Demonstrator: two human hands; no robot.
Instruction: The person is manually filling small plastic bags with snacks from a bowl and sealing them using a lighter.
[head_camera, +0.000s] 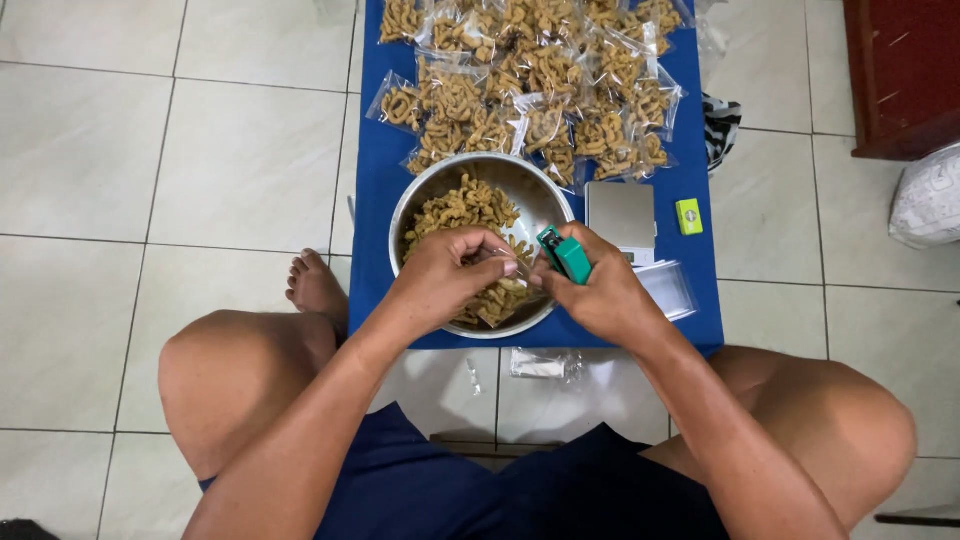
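My left hand (448, 275) pinches the top of a small clear plastic bag of brown snack pieces (497, 296) over a steel bowl (430, 196). My right hand (602, 290) grips a teal stapler (566, 255), its jaws at the bag's folded mouth. The bowl holds more loose brown snack pieces (462, 208) and rests on a low blue table (372, 200) in front of my knees.
Several sealed clear bags of the same snack (540, 85) are piled at the table's far end. A small silver digital scale (620, 215), a green staple box (689, 216) and empty clear bags (668, 288) lie to the right. Dark wooden furniture (905, 70) stands at the upper right on the tiled floor.
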